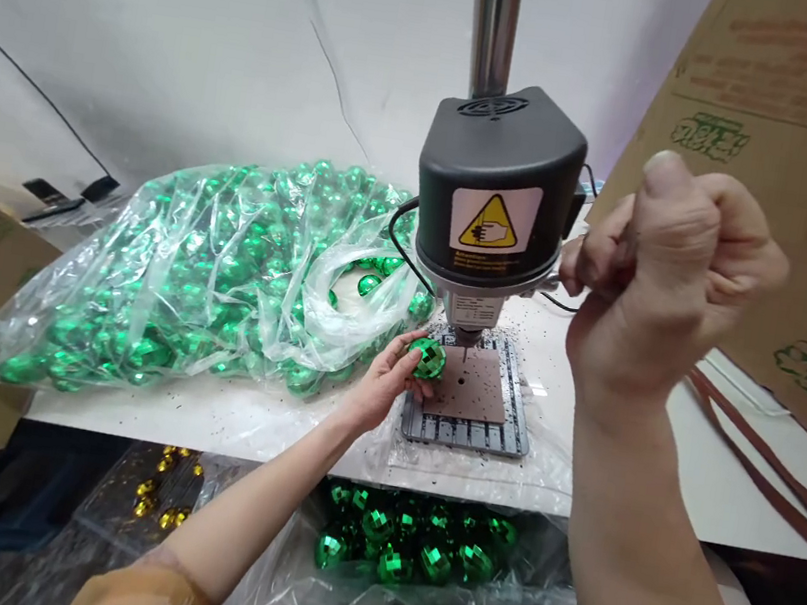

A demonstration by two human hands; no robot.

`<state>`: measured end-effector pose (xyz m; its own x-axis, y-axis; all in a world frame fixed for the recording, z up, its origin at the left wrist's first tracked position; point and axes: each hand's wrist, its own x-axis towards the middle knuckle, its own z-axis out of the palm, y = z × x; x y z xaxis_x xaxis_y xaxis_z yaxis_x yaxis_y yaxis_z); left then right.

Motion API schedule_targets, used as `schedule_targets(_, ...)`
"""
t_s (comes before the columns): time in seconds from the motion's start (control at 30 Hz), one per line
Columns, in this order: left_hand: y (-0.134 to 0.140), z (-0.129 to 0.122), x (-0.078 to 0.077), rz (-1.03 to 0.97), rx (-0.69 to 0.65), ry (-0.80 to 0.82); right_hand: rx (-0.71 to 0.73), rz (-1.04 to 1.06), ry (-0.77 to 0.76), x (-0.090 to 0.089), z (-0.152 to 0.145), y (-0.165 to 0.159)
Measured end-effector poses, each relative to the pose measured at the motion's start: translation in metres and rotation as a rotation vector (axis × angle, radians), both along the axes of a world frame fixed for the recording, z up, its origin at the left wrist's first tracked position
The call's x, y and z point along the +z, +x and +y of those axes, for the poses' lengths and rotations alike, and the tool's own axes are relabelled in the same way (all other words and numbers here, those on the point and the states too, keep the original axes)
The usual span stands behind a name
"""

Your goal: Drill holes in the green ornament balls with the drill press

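My left hand (392, 377) is closed on a green mirror-faceted ball (428, 358), pinched between thumb and fingers. The ball is just left of the bit of a small black drill press (498, 185), over a brown square board (485, 396) with a dark hole in it. That board lies on the slotted grey base plate (463, 437). Raised at the machine's right side, my right hand (676, 252) is closed round the drill press lever, which the fingers mostly hide.
A large clear plastic bag (225, 276) of green balls lies left on the white table (203, 424). Below the table edge are more green faceted balls (402, 545) in plastic and several gold balls (147, 497). Cardboard boxes (792, 189) stand at both sides. Dark shavings surround the base.
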<state>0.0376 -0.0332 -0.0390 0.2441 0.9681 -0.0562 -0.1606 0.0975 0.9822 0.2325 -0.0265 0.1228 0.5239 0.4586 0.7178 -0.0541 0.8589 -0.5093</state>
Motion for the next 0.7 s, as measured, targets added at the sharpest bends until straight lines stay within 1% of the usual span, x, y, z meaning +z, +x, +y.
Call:
schedule_targets(0.07,0.003,0.001,-0.008,0.104,0.004,0.058,0.006,-0.017,0.003,-0.001,0.000,0.000)
schedule_targets(0.13,0.005,0.004,-0.013,0.170,-0.007,0.119,0.001,-0.028,0.006,-0.001,0.001,0.000)
schedule_targets(0.23,0.007,0.009,-0.019,0.237,-0.025,0.188,-0.007,-0.033,0.016,-0.001,0.002,0.000)
schedule_targets(0.4,0.014,0.019,-0.029,0.308,0.012,0.312,-0.024,-0.050,0.012,-0.002,0.003,0.000)
schedule_targets(0.57,0.019,0.024,-0.031,0.319,-0.024,0.359,0.009,-0.043,0.021,-0.001,0.002,0.000)
schedule_targets(0.7,0.021,0.022,-0.031,0.440,-0.024,0.362,0.010,-0.053,0.041,-0.002,0.002,0.000)
